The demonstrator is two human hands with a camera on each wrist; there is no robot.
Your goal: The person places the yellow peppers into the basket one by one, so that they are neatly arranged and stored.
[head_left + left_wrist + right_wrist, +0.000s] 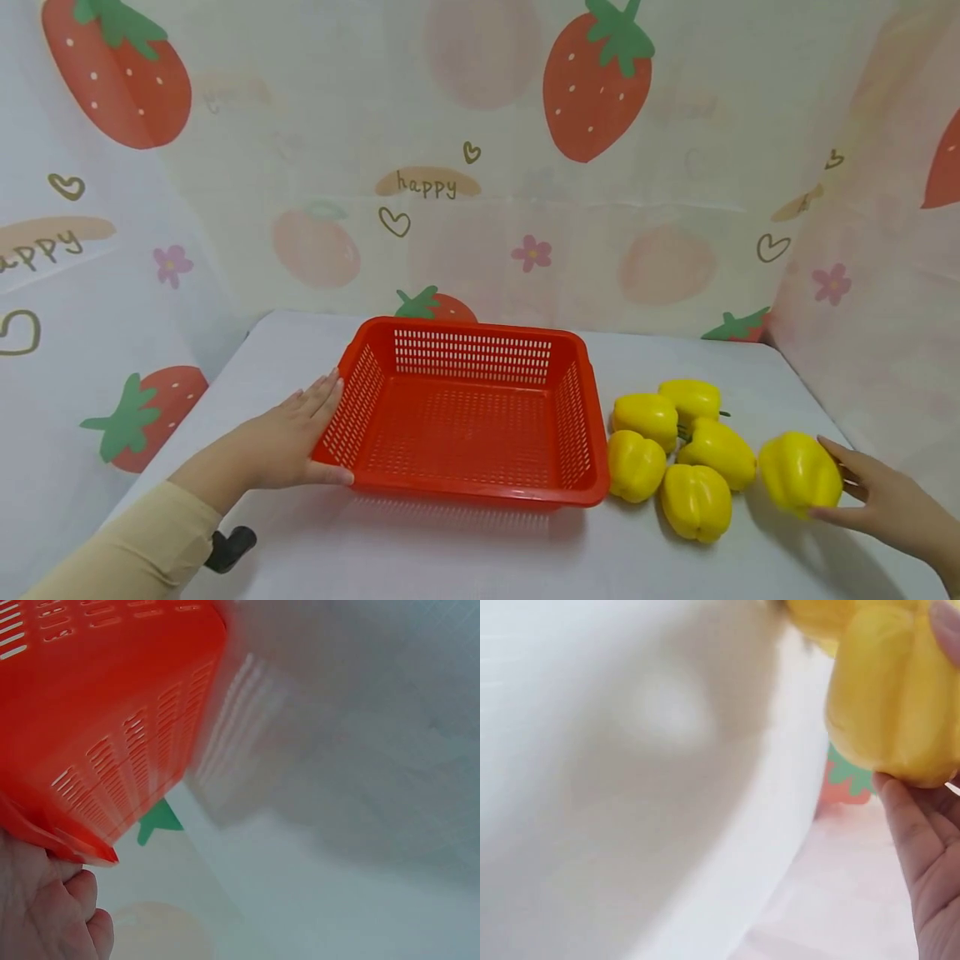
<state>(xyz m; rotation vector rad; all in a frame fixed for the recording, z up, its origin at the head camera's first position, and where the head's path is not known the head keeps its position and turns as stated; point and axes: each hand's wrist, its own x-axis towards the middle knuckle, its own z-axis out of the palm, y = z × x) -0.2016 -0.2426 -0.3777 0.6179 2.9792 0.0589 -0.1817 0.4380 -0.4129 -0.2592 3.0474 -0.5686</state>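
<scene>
A red perforated plastic basket [480, 425] stands in the middle of the table with nothing inside. My left hand [296, 437] lies against its left rim, fingers extended along the side and thumb at the front corner. In the left wrist view that hand [56, 907] shows just under the rim. On the right, my right hand [873, 496] pinches a yellow bell pepper [800, 472] between thumb and fingers. Up close in the right wrist view, fingertips touch the lower end of this pepper [892, 697], with the thumb on its other side.
Several more yellow bell peppers [697, 500] are bunched just right of the basket, the nearest at its wall. White cloth covers the table [450, 567]. Strawberry-print curtains [487, 167] hang behind and at both sides. A small black object [231, 548] shows beside the left sleeve.
</scene>
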